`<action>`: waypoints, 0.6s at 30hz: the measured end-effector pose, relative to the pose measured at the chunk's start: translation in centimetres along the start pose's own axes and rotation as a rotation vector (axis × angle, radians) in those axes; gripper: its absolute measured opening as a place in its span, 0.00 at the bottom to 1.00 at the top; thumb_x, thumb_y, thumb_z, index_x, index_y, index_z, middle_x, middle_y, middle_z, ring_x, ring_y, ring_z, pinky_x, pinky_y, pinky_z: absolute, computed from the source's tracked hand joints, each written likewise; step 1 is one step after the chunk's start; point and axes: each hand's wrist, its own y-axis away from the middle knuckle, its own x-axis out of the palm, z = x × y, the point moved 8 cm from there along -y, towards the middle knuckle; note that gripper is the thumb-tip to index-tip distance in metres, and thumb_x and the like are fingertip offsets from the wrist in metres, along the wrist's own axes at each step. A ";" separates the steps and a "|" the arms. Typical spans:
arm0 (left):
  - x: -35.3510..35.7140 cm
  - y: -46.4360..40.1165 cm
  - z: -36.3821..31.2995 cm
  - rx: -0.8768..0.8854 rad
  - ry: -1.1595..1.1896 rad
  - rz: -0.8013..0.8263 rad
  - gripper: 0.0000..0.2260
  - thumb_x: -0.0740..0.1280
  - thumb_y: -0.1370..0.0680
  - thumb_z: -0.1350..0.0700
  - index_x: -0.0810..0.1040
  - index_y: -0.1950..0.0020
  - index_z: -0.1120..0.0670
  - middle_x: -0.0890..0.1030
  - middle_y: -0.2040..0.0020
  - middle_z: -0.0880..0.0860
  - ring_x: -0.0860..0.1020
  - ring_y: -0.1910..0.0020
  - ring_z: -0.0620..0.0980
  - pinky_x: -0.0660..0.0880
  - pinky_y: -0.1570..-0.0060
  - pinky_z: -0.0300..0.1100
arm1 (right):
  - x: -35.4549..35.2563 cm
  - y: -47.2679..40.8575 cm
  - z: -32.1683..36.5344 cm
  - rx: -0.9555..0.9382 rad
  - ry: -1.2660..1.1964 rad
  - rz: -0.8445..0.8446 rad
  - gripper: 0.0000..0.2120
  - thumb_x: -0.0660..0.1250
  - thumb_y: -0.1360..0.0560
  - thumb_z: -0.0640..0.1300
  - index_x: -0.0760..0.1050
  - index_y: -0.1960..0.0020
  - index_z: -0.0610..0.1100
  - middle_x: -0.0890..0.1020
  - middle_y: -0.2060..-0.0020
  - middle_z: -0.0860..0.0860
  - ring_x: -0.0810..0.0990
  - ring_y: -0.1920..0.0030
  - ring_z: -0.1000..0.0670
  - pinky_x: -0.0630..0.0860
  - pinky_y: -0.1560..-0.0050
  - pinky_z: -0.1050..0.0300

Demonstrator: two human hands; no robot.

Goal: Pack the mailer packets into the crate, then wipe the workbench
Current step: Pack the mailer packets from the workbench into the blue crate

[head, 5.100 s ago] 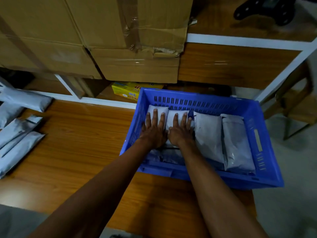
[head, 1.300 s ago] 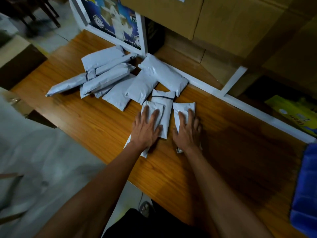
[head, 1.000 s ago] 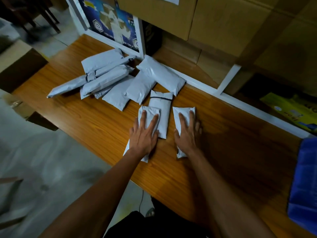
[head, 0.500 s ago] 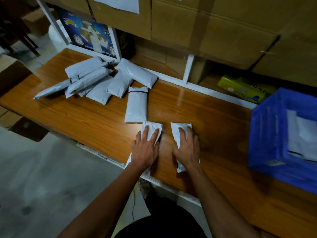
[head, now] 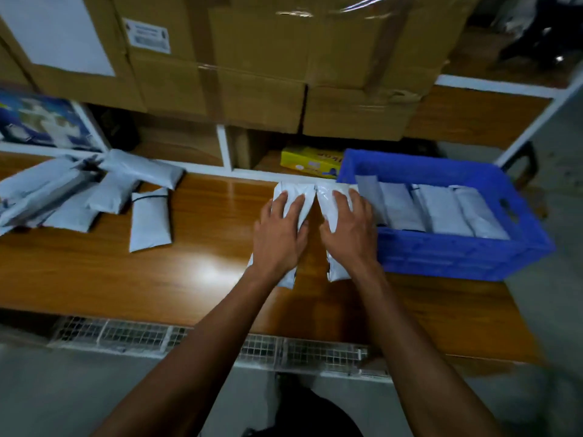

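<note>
My left hand grips a white mailer packet and my right hand grips a second white packet. Both packets are held side by side just left of the blue crate, above the wooden workbench. Inside the crate several grey-white packets lie in a row. One loose packet lies on the bench to the left, and a pile of several more packets sits at the far left.
Large cardboard boxes fill the shelf above the bench. A yellow box sits on the low shelf behind the crate. A white shelf frame runs along the bench's back edge. Wire mesh lines the bench's front.
Both hands have carried the two packets from the pile side of the bench rightward to the crate's left wall. The view has swung right, bringing the whole crate into sight.
</note>
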 end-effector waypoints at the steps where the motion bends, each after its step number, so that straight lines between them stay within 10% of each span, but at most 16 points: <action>1: -0.1 -0.9 -2.3 0.022 0.012 -0.014 0.26 0.59 0.16 0.41 0.66 0.17 0.45 0.66 0.18 0.55 0.66 0.23 0.62 0.75 0.36 0.60 | -1.5 -0.6 -1.6 0.021 0.003 -0.018 0.35 0.71 0.25 0.52 0.67 0.21 0.47 0.66 0.21 0.41 0.65 0.23 0.37 0.67 0.26 0.39; 18: 15.7 -18.2 -21.7 -0.068 -0.172 0.219 0.29 0.60 0.16 0.41 0.61 0.17 0.50 0.58 0.16 0.63 0.61 0.22 0.70 0.65 0.29 0.64 | -3.3 -15.2 -24.9 0.163 0.064 0.166 0.31 0.65 0.19 0.56 0.62 0.21 0.47 0.65 0.22 0.41 0.65 0.26 0.34 0.71 0.32 0.39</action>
